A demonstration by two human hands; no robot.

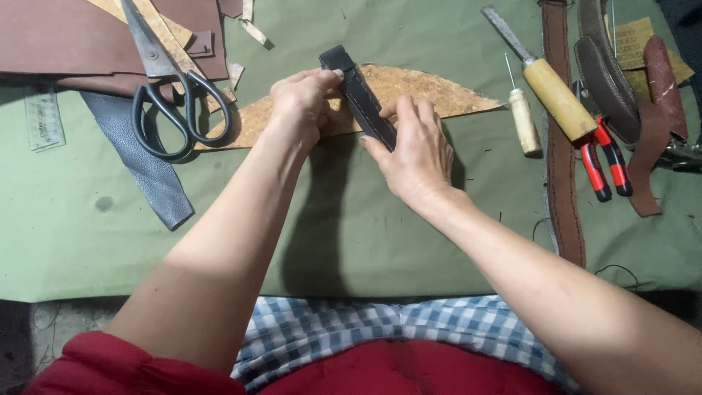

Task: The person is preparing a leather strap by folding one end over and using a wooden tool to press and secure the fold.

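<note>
Free room: bare green mat [351, 241] along near edge, w/ open lane btwn hands. Obstacles: scissors [172, 88] and grey leather strip [146, 164] toward left edge; chisel [545, 77], awl [523, 117], pliers [603, 157], brown strap [563, 168] toward right edge.

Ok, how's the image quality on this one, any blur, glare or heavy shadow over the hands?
Head view: even, soft light, no glare; left hand, right hand and the black leather strap are reasonably sharp; forearms cast a dark shadow on the green mat; the bottom edge looks soft.
</note>
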